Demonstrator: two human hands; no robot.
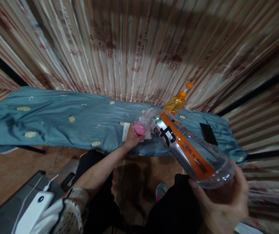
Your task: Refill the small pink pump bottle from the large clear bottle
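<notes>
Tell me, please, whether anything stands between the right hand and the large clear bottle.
Nothing visible does: the right hand holds the clear bottle directly by its base. The orange-topped pump bottle is beyond it, not between them.

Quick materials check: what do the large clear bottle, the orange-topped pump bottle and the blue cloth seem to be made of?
Large bottle: glossy plastic, most likely, given its see-through walls and bright highlights near the base.
Pump bottle: probably plastic; translucent yellow body, opaque orange top.
Cloth: smooth fabric with soft wrinkles and slight sheen; fibre unclear.
</notes>
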